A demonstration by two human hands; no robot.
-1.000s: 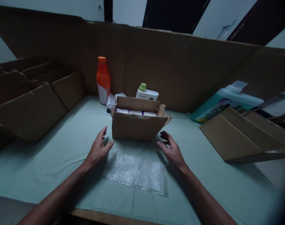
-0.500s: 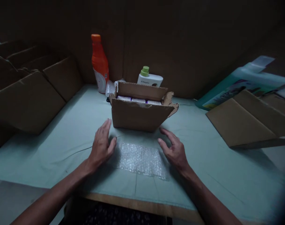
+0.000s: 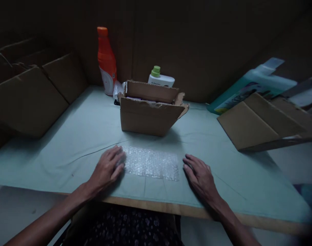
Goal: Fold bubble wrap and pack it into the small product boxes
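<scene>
A flat piece of bubble wrap (image 3: 152,164) lies on the cloth in front of me. My left hand (image 3: 107,169) is at its left end, fingers slightly bent over the edge and thumb apart; it looks open. To the right of the wrap, a small gap away, my right hand (image 3: 200,176) rests low over the cloth, open with its fingers loosely curved and holding nothing. Just beyond the wrap stands a small cardboard box (image 3: 148,116), its flaps up. Packed items with purple edges (image 3: 141,99) barely show inside it.
Behind the box are a red-orange bottle (image 3: 106,65), a white bottle with a green cap (image 3: 161,80) and rolled bubble wrap (image 3: 117,89). Large cardboard boxes (image 3: 25,102) stand left. On the right, a teal jug (image 3: 250,87) leans behind another cardboard box (image 3: 248,126).
Both hands have left the sides of the small box and come back toward me. The left hand is now at the wrap's left end, the right one beside its right end.
</scene>
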